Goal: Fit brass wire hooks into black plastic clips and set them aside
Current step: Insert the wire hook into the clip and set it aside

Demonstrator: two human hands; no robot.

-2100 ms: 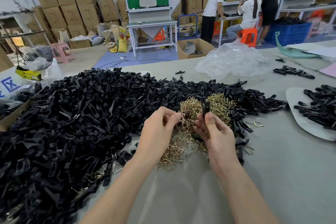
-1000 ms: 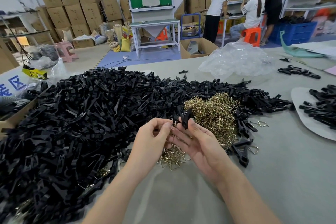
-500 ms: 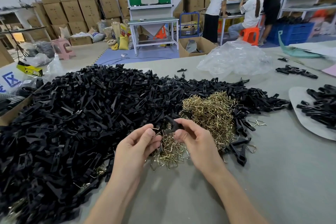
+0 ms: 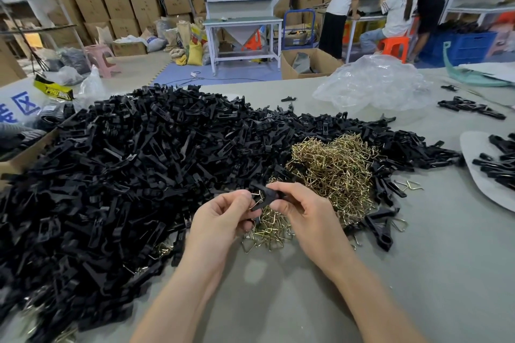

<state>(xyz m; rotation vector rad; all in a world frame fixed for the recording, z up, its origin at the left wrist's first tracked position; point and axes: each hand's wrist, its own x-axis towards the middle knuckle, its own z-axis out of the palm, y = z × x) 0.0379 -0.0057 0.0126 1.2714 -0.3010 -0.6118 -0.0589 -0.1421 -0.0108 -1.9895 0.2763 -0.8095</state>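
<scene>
A blue "区" on the white sheet [image 4: 8, 97] at left — nothing else legible.

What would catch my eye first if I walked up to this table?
A huge heap of black plastic clips sprawls across the left half of the table. Right of it glitters a smaller mound of brass wire hooks. In front, the left hand and right hand pinch one black clip between them.

The pile of clips [image 4: 125, 175] and the held clip [image 4: 269, 196] were plain black. The heap of hooks [image 4: 331, 167] and the held hook [image 4: 254, 205] shone brassy gold on a dull grey-green table [image 4: 418, 273]. Beyond stood an orange stool [image 4: 394, 46], a pink stool [image 4: 100, 57], a blue crate [image 4: 468, 47], a yellow sack [image 4: 194, 54] and brown cartons [image 4: 92, 3].
</scene>
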